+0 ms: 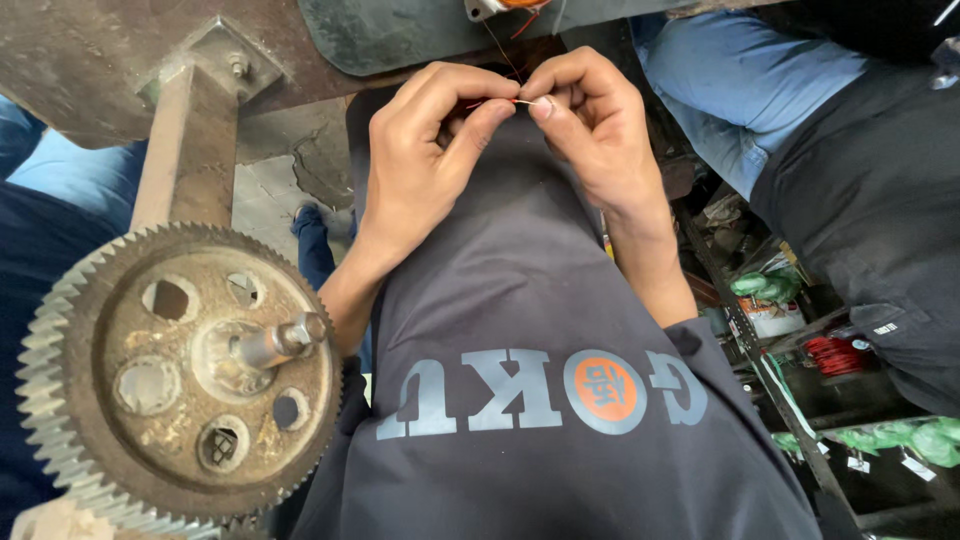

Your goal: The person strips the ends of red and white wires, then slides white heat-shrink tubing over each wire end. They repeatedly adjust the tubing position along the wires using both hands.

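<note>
— Where is the wire?
— Far side, above the dark shirt, pinched between left hand and right hand.
— How does it handle?
— Thin, light, bendy, probably easy to kink; best gripped near the bare tip with fingertips.

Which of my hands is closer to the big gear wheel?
Left. The left hand is above and right of the gear; the right hand lies farther right, both pinching a thin wire.

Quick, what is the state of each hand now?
Left hand: closed, pinching the thin red wire.
Right hand: closed, pinching the same wire at its bare end.
</note>
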